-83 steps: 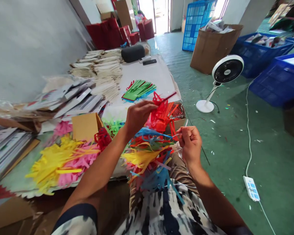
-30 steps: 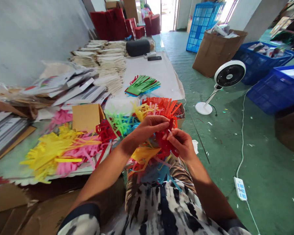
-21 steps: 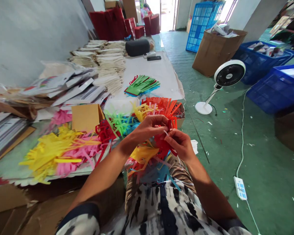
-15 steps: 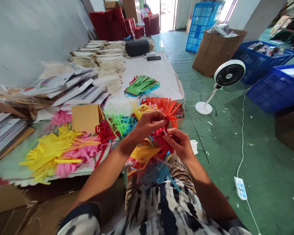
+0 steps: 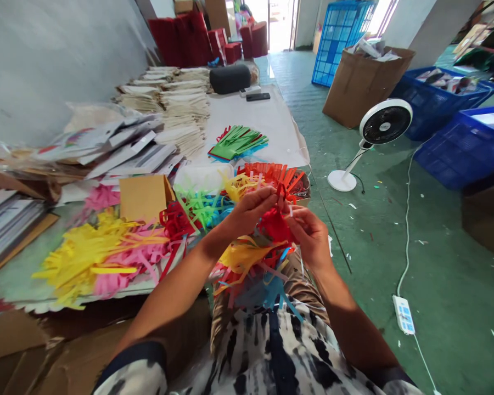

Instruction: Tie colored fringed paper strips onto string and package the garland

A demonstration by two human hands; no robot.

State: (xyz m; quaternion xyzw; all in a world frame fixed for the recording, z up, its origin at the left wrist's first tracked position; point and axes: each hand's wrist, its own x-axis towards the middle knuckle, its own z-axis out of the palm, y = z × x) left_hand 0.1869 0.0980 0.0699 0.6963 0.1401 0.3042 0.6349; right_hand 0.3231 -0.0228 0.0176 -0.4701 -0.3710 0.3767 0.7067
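Note:
Over my lap, my left hand (image 5: 247, 211) and my right hand (image 5: 310, 236) both pinch a red fringed paper piece (image 5: 275, 225) held between them. A thin white strand (image 5: 290, 210) sticks up from my right fingertips. Beneath the hands hangs a bundle of yellow, blue and red paper tassels (image 5: 251, 269). Just beyond my hands, an orange fringed stack (image 5: 278, 175) lies at the table's near corner, with green and yellow fringes (image 5: 206, 203) to its left.
Yellow and pink fringed paper (image 5: 102, 252) covers the table (image 5: 267, 118) at left, beside a cardboard box (image 5: 144, 196). A green fringed stack (image 5: 236, 141) lies farther back. A white floor fan (image 5: 376, 129), a power strip (image 5: 403, 314), blue crates (image 5: 465, 142) stand on the green floor.
My hands came together on the red paper piece and rose slightly. The right hand shifted up and right, now pinching the white strand above the red piece.

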